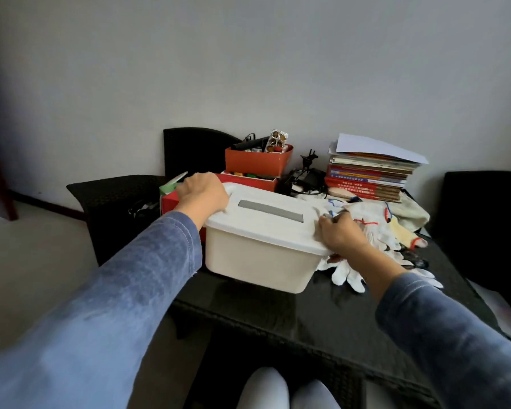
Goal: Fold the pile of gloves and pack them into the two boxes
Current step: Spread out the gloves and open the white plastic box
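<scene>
Head view: left hand (201, 191) and right hand (341, 234) gripped opposite edges of the lid (278, 230) on the box (257, 258); gloves (375, 228) lay unfolded beside the right hand. Opening step judged; lid needed lifting evenly.

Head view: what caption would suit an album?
Left hand and right hand grip the lidded white box beside piled gloves.

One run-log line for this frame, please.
left hand: grips lid left end | right hand: grips lid right end | lid: on white box | gloves: unfolded pile right of box
</scene>
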Action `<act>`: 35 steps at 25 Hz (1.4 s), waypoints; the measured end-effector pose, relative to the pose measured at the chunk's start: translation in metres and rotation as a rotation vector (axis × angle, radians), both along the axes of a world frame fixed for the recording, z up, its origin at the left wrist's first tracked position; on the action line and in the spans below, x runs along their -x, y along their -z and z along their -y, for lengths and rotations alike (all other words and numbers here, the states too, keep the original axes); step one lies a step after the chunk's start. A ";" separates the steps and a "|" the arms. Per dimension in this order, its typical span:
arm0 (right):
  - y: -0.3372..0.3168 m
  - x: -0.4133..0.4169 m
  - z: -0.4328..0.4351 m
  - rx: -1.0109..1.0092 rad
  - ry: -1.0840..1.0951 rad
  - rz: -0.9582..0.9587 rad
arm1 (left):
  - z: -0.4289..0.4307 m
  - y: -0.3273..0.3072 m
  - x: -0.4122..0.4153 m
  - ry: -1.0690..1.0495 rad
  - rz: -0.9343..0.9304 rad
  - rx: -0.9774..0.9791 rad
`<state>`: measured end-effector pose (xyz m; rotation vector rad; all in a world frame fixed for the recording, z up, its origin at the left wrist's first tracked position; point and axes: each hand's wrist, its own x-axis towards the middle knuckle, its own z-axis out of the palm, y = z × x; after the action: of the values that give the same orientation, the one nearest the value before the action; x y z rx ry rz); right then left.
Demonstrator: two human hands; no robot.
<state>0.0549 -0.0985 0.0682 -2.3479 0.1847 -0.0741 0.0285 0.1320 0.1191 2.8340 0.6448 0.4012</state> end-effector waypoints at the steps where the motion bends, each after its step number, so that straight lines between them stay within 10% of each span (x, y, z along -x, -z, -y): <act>1: 0.006 0.006 0.001 0.031 -0.015 -0.012 | 0.000 0.014 0.005 0.004 -0.026 0.023; 8: 0.031 0.024 -0.006 0.063 -0.017 -0.001 | -0.022 0.063 0.017 0.027 -0.016 0.079; 15: 0.022 0.018 -0.005 -0.035 -0.003 -0.119 | -0.060 0.076 0.001 0.024 0.075 0.810; 20: 0.022 0.011 -0.009 -0.236 -0.074 -0.170 | -0.061 0.085 0.002 -0.004 0.082 0.988; 30: 0.004 -0.020 -0.012 0.451 -0.065 -0.153 | -0.067 0.062 -0.009 -0.036 0.075 1.097; 35: -0.005 -0.017 -0.032 0.364 -0.240 0.124 | -0.089 0.070 -0.014 -0.036 0.049 1.139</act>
<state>0.0722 -0.0661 0.0731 -2.6988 -0.1877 -0.1457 0.0427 0.2209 0.0492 1.7232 0.6270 0.0478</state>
